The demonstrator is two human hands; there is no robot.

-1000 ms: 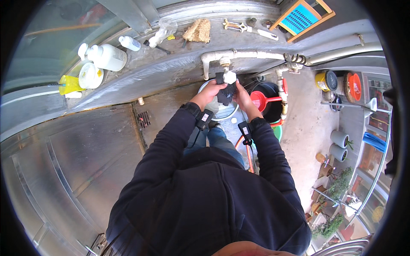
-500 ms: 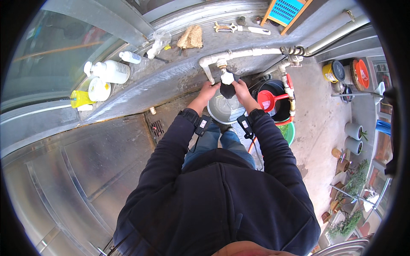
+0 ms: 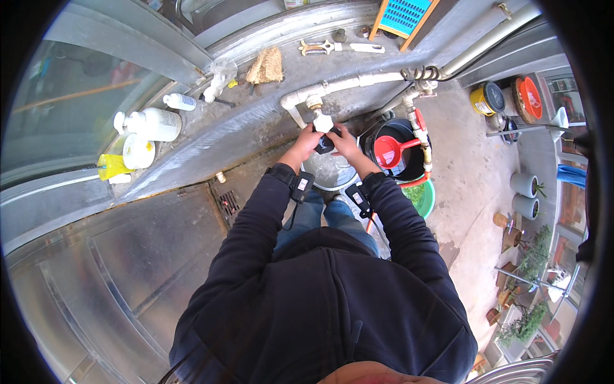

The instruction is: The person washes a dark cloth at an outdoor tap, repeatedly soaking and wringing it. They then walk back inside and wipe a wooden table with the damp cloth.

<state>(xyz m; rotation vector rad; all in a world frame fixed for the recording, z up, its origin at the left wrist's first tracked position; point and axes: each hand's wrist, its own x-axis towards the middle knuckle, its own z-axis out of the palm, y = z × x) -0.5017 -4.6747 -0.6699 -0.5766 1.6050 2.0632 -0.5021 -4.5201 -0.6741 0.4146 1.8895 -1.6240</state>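
Note:
Below a tap with a white knob [image 3: 323,123], my left hand [image 3: 306,144] and my right hand [image 3: 346,144] grip a black cloth [image 3: 325,144] between them. The cloth is bunched into a small bundle, and its exact kind is not clear. Fingers of both hands are closed on it, close together. Underneath stands a metal basin [image 3: 332,182] with what looks like water in it. The knob hides part of the spout.
To the right are a black bucket [image 3: 416,130] with a red dipper [image 3: 387,152] and a green basin [image 3: 428,200] with leaves. A pipe [image 3: 371,79] runs along the wall. A ledge holds bottles, a straw-coloured scrubber [image 3: 265,66] and a washboard [image 3: 405,17].
The black cloth hung spread between my hands; now it is gathered into a smaller bundle. My hands have come closer together. The whole view has shifted slightly.

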